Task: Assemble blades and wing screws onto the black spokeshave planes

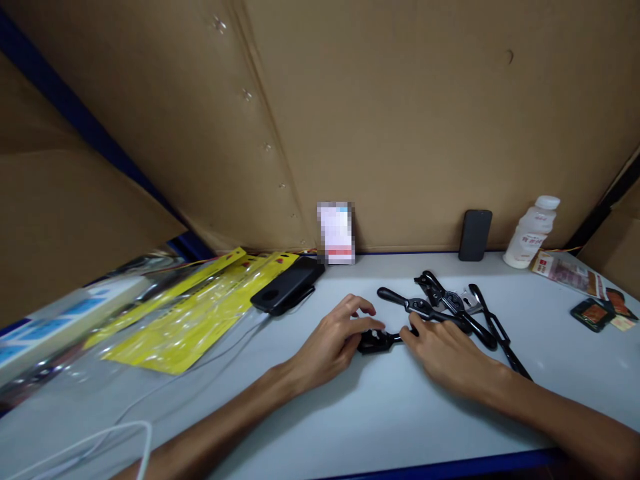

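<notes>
Brown cardboard is used as walling around a pale table. Going left to right, a white-and-blue box comes first, then a heap of yellow-carded plastic packs, a black handheld device and a lit screen propped by the cardboard. Next up, near the middle, a black tool is seen between both hands, low over the tabletop. The left hand is curled at its wide end, though whether that end is really gripped can't be judged, as some fingertips are hidden. Its slim handle is pinched by the right hand. For decent handling, the wide part is best steadied from one side while light pressure is used on the other, with fingertips kept off any edges. Just beyond that hand, more black tools are piled crosswise, so elbow room is worth minding. Further right, a dark phone is leaned on the wall. As for containers, left to right again: only glare is shown by the packs' clear plastic, a white-capped bottle is stood with something pale low inside, and a small black packet is marked with an orange patch.
</notes>
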The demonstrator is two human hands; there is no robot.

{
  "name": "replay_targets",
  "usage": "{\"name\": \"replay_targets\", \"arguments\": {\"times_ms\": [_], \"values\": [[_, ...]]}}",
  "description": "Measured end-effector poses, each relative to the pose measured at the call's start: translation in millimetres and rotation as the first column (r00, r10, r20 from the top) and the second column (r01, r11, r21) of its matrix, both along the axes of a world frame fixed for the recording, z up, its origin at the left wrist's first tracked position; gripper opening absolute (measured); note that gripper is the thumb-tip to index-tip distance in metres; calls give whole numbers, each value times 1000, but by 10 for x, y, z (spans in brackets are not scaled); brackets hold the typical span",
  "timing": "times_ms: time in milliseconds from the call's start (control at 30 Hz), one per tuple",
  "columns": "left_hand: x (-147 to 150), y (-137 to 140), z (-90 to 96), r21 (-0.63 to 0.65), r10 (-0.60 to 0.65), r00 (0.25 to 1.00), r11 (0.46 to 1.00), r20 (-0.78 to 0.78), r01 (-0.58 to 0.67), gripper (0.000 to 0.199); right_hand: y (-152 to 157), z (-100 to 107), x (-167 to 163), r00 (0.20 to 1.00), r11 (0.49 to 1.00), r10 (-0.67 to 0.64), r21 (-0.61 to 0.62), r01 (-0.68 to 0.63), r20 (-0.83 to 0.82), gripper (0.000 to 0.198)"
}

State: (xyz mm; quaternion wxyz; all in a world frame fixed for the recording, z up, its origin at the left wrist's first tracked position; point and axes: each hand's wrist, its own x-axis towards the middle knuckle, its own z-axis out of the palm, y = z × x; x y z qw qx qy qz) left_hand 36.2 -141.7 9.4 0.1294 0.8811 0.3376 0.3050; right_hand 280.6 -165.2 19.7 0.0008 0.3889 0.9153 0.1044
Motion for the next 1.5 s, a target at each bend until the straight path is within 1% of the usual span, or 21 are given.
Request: {"name": "replay_targets", "arguments": {"times_ms": [67,100,167,233,300,367,433,467,567,667,800,1000,1100,1167,1267,1367,1500], "values": [[3,-2,0,-9,-17,1000,1000,-5,17,42,0,14,-5,1000,1000,-3,-18,4,11,46],[6,-3,4,-22,-7,1000,1000,10,7,40,0,18,-6,1000,1000,-4,-20,5,14,46],[10,-1,14,-40,41,998,998,57,-39,38,0,21,-7,1000,1000,-3,-15,4,17,46],[10,6,20,-47,76,994,996,74,-73,43,0,21,-6,1000,1000,-3,-12,3,18,45],[5,15,18,-47,61,997,997,45,-58,47,-1,21,-5,1000,1000,-2,-15,2,19,44],[0,19,14,-49,10,1000,999,13,-9,47,-1,22,-3,1000,1000,-1,-16,2,21,44],[-2,16,14,-56,-21,1000,998,19,22,46,0,24,0,1000,1000,-3,-15,3,24,44],[-1,14,14,-63,-14,999,998,34,16,46,1,24,1,1000,1000,-4,-13,4,25,44],[1,14,9,-85,69,996,994,52,-64,48,7,24,5,1000,1000,8,-14,-8,21,43],[-4,26,-17,-89,149,989,985,2,-148,36,12,25,4,1000,1000,13,-21,-13,10,43],[-8,35,-47,-88,176,984,980,-33,-178,29,11,31,-2,1000,999,5,-32,-5,1,43],[9,32,-32,-77,150,988,985,-47,-153,30,15,34,0,1000,1000,13,-26,-13,-3,44],[11,39,-31,-71,158,987,984,-38,-161,36,16,32,3,1000,1000,19,-23,-19,11,44],[8,44,-34,-89,148,988,984,-45,-152,40,15,29,6,1000,1000,19,-20,-19,11,45],[2,41,-36,-94,92,994,991,-52,-97,46,14,25,9,1000,1000,18,-15,-18,5,45],[1,22,-28,-37,46,999,998,-17,-46,55,14,18,9,1000,1000,20,-16,-20,7,45],[6,-4,-7,8,-12,1000,1000,-22,12,53,14,8,9,1000,1000,9,-21,-8,12,46]]}}
